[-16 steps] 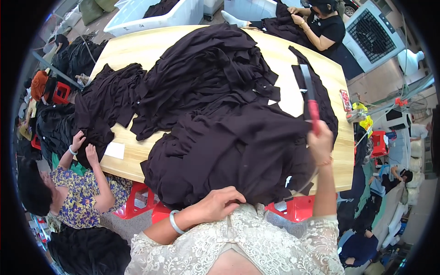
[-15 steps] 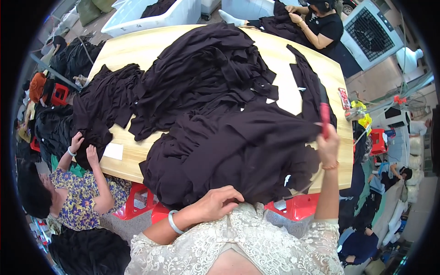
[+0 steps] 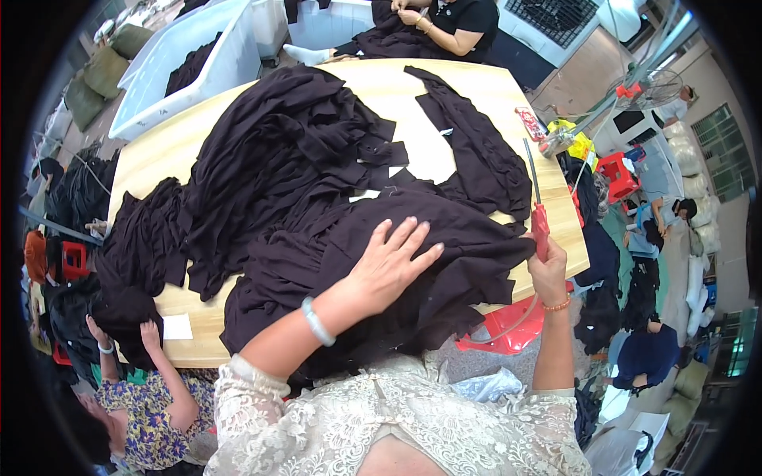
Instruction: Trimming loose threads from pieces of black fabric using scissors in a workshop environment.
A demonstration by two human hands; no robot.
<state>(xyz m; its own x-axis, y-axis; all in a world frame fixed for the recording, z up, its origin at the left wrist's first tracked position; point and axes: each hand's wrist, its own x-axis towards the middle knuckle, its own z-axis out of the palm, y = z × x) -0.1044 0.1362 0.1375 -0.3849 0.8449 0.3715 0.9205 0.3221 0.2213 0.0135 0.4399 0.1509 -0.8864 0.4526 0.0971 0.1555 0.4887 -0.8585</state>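
Note:
A dark garment (image 3: 444, 254) lies spread over the near side of the table. Palm down, with fingers apart, my left hand (image 3: 389, 266) rests on its middle. Closed around the red handle of an air blow gun (image 3: 540, 230) is my right hand (image 3: 548, 270), at the garment's right end. The gun's thin nozzle points up and away, and a thin hose trails below. The garment's edge reaches my right fingers; whether they also pinch it I cannot tell. Beyond it a big heap of dark garments (image 3: 278, 143) and a single dark garment (image 3: 484, 155) lie on the table.
The pale wooden table (image 3: 429, 79) carries a white card (image 3: 177, 327) at the left and a small red packet (image 3: 530, 124) at the right. A co-worker (image 3: 159, 412) handles dark cloth at the left; another person (image 3: 460, 28) sits across. Red stools (image 3: 508, 329) stand below the near edge.
My left hand has moved from the near edge up onto the garment and flattened. My right hand has come lower with the air blow gun. The whole view has shifted rightward.

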